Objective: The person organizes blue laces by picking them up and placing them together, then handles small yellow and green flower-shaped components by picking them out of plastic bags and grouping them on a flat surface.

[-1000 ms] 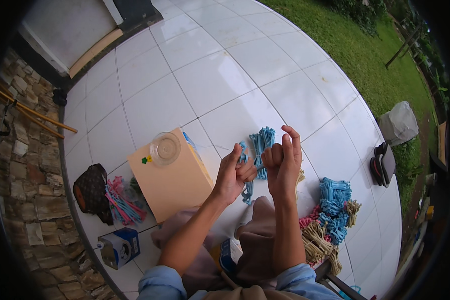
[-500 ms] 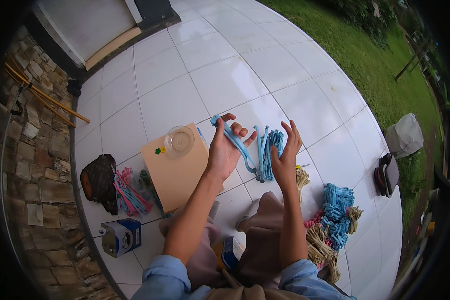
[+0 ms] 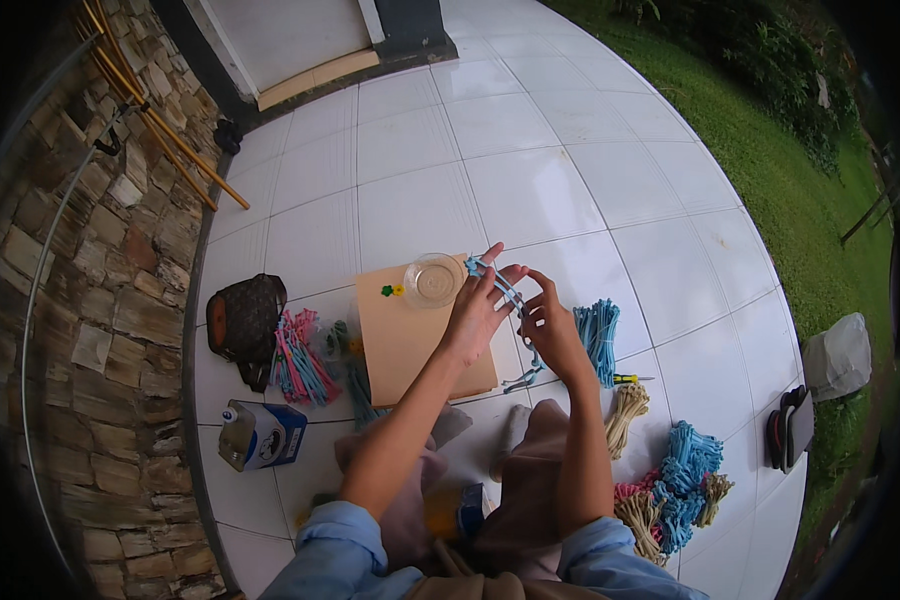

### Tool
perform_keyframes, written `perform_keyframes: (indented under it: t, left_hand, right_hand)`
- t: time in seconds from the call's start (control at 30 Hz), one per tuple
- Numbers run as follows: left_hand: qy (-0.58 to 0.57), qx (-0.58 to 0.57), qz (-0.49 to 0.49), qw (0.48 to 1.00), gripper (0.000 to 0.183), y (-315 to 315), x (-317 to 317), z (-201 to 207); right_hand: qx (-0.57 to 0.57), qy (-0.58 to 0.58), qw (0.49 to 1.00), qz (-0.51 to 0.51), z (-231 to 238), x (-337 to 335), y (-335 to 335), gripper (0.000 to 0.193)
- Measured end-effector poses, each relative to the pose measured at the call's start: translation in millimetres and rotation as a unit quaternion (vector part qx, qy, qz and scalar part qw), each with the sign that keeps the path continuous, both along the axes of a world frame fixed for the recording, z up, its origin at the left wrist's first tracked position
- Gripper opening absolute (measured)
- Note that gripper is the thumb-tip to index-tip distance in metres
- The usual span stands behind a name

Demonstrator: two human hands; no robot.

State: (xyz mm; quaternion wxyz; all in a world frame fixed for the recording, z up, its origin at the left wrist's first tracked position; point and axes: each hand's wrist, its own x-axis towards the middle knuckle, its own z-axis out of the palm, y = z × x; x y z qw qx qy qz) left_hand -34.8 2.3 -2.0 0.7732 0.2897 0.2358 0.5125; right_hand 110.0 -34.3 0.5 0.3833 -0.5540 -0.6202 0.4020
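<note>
Light-blue cord strips (image 3: 503,283) run across the fingers of my left hand (image 3: 473,325), which holds them near its fingertips. My right hand (image 3: 557,340) has its fingers bent around the lower part of the same strips, close to my left fingers. Loose ends of the strips hang below my right fingers. To the right on the floor lies a bundle of blue cord strips (image 3: 598,338). Under my left hand is a tan board (image 3: 410,365), with a clear round dish (image 3: 433,282) and small green and yellow flower pieces (image 3: 393,291) on it.
A yellow-handled tool (image 3: 628,379) and a beige cord bundle (image 3: 626,418) lie at right, above a pile of blue bundles (image 3: 685,480). On the left are a dark bag (image 3: 247,318), pink and blue strips (image 3: 303,372) and a metal can (image 3: 260,437). A stone wall (image 3: 120,370) borders the floor.
My right hand has gone from spread and apart to closed on the strips beside my left hand. The strips have turned and now hang lower. The whole view has shifted.
</note>
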Motion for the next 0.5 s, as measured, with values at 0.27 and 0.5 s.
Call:
perform_keyframes:
  t: [0.27, 0.5]
  left_hand:
    - [0.087, 0.038, 0.016, 0.995, 0.048, -12, -43, 5]
    - [0.17, 0.072, 0.124, 0.975, 0.045, -3, -53, 5]
  right_hand:
    - [0.091, -0.026, 0.992, -0.082, 2, -22, 7, 0.066]
    - [0.145, -0.045, 0.981, -0.123, 5, -45, 18, 0.063]
